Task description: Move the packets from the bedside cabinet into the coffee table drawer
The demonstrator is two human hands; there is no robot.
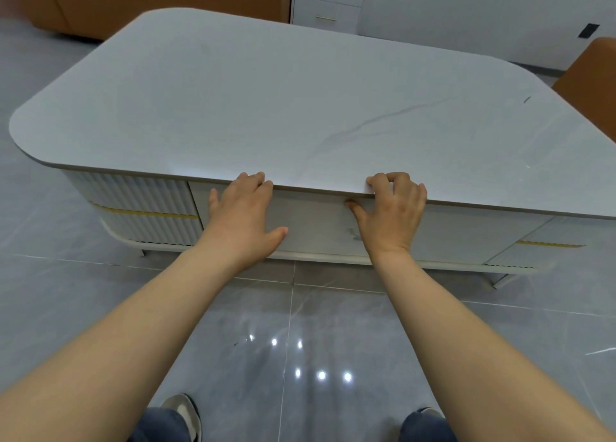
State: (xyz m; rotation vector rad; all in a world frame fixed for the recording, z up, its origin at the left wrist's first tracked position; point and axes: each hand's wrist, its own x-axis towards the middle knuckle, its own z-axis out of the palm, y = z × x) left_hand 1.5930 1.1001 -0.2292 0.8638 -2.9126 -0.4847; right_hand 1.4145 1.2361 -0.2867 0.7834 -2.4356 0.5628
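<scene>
Left grip (243, 208) reaches under the desk's (300, 91) front overhang, fingertips hidden, so its hold is unclear; right grip (393, 205) pinches that edge, thumb beneath. Closed below them, the drawer (316, 231) looks rigid and handleless, probably pulled by its top lip. No packets are in view.

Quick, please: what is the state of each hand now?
Left hand: fingers bent at the top of the drawer front, tips hidden; grip cannot be told.
Right hand: pinches the tabletop edge, fingers above, thumb below.

Tabletop overhang (316, 191) above drawer front (316, 228)
</scene>
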